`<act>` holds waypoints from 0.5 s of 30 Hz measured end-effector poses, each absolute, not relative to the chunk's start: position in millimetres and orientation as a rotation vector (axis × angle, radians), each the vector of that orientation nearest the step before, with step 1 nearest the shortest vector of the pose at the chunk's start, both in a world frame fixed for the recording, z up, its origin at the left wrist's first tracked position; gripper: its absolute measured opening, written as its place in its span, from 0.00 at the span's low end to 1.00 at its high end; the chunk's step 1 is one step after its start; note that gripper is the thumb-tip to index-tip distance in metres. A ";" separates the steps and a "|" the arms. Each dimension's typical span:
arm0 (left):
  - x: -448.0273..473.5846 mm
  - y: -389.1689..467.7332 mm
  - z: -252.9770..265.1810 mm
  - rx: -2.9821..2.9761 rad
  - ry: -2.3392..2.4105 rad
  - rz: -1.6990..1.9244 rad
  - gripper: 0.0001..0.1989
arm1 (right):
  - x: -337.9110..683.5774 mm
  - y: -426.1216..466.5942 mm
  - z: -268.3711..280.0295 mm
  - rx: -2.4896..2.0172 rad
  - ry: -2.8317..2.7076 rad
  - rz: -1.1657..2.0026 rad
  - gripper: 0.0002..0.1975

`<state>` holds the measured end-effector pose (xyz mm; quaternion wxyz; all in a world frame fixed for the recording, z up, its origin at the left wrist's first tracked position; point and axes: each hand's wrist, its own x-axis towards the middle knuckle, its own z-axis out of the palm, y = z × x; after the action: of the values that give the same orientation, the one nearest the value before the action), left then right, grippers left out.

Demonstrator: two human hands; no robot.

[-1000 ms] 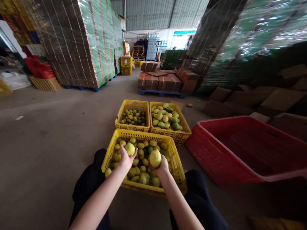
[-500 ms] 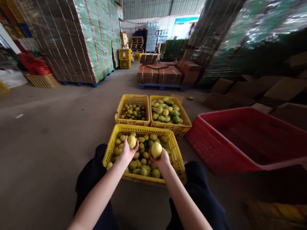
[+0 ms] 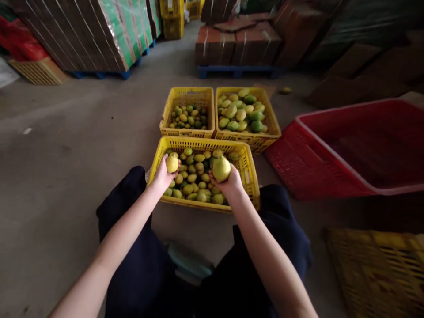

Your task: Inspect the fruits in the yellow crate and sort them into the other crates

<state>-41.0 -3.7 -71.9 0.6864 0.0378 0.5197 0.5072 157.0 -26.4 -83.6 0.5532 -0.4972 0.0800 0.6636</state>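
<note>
After the left hand (image 3: 163, 173) shifted toward nine o'clock, it gripped a yellow fruit (image 3: 172, 164) above the front crate (image 3: 205, 141) at ten, the right hand (image 3: 232, 180) gripping a green-yellow fruit (image 3: 221, 169) at two, neither yet released.

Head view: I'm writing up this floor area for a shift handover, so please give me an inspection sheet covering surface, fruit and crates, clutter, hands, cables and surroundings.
Surface: grey floor, pale scrap at left.
Fruit and crates: front yellow crate, rear left crate and rear right crate, each holding yellow-green fruit.
Clutter: loose fruit on the floor beyond the crates; large red crate at right.
Hands: left hand holds a yellow fruit; right hand holds a greenish-yellow fruit; both over the front crate.
Cables: nothing seen.
Surroundings: strapped bundles on a blue pallet; wrapped stack at left.
</note>
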 end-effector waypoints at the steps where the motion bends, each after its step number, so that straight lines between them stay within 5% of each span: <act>1: -44.6 -4.0 -75.0 0.084 1.175 1.131 0.15 | 156.8 -25.7 -85.7 -1.187 0.213 1.564 0.12; 15: -72.3 -1.0 -83.9 0.055 1.232 1.125 0.21 | 144.8 -26.6 -82.7 -1.226 0.321 1.507 0.10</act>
<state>-72.3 -1.0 -83.9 0.6716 0.0242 0.5468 0.4993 144.8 -26.6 -82.7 0.5532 -0.5187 0.1359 0.6376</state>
